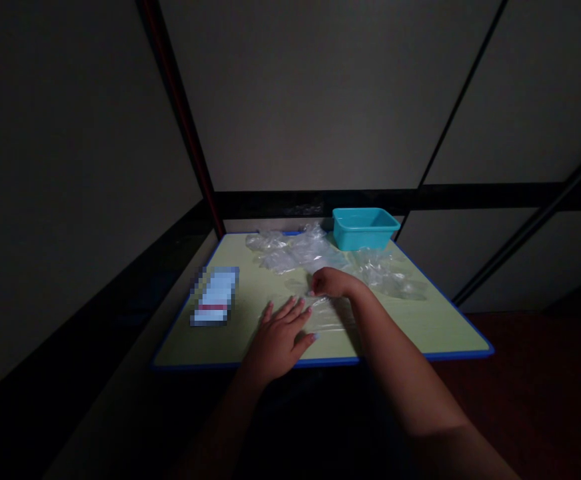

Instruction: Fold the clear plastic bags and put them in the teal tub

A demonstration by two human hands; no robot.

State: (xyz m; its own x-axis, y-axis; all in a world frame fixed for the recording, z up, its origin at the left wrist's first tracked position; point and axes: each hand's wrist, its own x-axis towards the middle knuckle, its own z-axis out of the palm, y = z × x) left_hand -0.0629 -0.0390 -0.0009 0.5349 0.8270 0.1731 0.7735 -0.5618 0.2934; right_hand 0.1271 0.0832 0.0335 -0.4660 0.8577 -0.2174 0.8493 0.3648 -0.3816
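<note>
A clear plastic bag (331,315) lies flattened on the pale yellow-green table near its front edge. My left hand (281,337) rests flat beside the bag's left side, fingers spread and its thumb reaching the plastic. At the bag's far edge, my right hand (331,283) is bent inward with its fingers pinched together on the plastic. Its fingertips are partly hidden behind the curled hand. Beyond both hands lies a crumpled heap of clear plastic bags (298,252). More crumpled clear plastic (388,275) spreads out to the right of my right hand.
A turquoise plastic basin (365,233) stands at the table's back right corner. On the left, a blurred-out phone-like screen (216,297) lies near the edge. The table (450,337) has a blue rim and backs onto a panelled wall. The room is dim.
</note>
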